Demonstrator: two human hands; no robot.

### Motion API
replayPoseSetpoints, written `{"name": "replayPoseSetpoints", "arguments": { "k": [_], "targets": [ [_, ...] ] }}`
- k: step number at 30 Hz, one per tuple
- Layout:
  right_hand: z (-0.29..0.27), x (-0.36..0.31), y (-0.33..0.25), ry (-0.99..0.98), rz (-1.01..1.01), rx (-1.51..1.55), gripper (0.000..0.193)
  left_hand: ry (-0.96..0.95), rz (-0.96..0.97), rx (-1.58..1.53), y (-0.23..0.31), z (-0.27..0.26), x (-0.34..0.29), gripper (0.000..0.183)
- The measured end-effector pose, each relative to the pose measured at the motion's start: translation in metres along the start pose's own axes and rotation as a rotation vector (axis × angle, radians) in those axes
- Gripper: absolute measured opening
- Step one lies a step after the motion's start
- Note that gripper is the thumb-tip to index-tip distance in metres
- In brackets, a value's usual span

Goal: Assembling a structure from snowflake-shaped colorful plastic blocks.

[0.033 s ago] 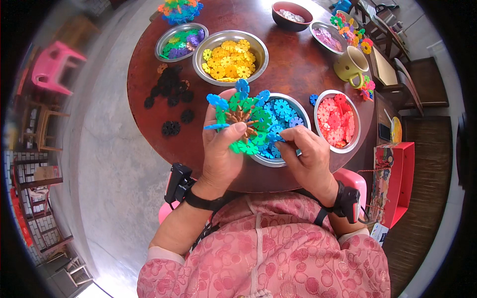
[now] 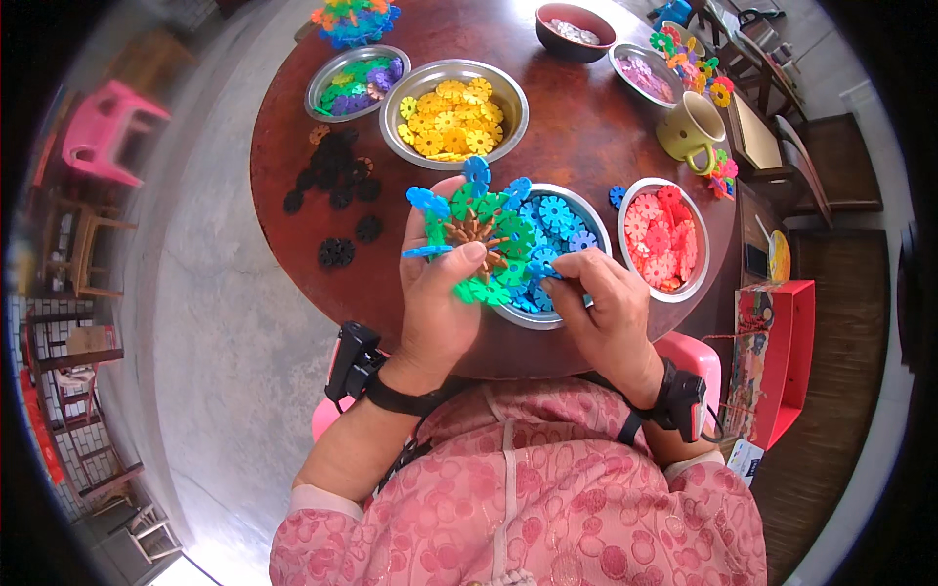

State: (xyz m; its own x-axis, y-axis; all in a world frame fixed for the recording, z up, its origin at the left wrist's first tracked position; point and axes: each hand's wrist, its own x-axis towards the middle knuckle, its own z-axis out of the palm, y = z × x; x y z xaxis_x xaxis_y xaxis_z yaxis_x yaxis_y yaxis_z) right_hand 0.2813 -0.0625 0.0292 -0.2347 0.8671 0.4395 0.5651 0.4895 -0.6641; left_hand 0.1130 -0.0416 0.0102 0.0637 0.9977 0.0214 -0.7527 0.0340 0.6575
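My left hand (image 2: 440, 303) is closed round an assembly of plastic snowflake discs (image 2: 514, 234), with its thumb over the front. Brown discs stand at its centre, green ones ring them, and several blue ones stick out at the edge. Between the thumb and fingertips of my right hand (image 2: 614, 311) is a blue snowflake disc (image 2: 543, 267), at the assembly's right side; whether it is slotted in cannot be made out. Directly behind both hands is a metal bowl (image 2: 605, 230) of blue discs (image 2: 554, 210), partly hidden by them.
A metal bowl (image 2: 389, 132) of yellow discs stands farther back, with a bowl (image 2: 702, 273) of pink-red discs on the right. Loose black discs (image 2: 337, 176) lie left. A yellow-green mug (image 2: 681, 127), a dark bowl (image 2: 562, 44) and a purple-and-green disc bowl (image 2: 315, 90) are also on the table.
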Motion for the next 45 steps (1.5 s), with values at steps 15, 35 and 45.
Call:
{"name": "replayPoseSetpoints", "arguments": {
  "k": [15, 35, 45],
  "targets": [
    [0.0, -0.002, -0.009, 0.048, -0.03, -0.037, 0.015, 0.044, -0.004, -0.049, -0.002, 0.009, -0.008, 0.056],
    [-0.018, 0.062, 0.017, -0.137, -0.118, 0.059, 0.013, -0.034, -0.364, -0.346, 0.032, -0.025, 0.026, 0.078],
    [-0.031, 0.029, 0.051, -0.11, -0.045, -0.41, 0.02, -0.014, -0.199, -0.301, 0.034, -0.027, 0.027, 0.078]
  ]
}}
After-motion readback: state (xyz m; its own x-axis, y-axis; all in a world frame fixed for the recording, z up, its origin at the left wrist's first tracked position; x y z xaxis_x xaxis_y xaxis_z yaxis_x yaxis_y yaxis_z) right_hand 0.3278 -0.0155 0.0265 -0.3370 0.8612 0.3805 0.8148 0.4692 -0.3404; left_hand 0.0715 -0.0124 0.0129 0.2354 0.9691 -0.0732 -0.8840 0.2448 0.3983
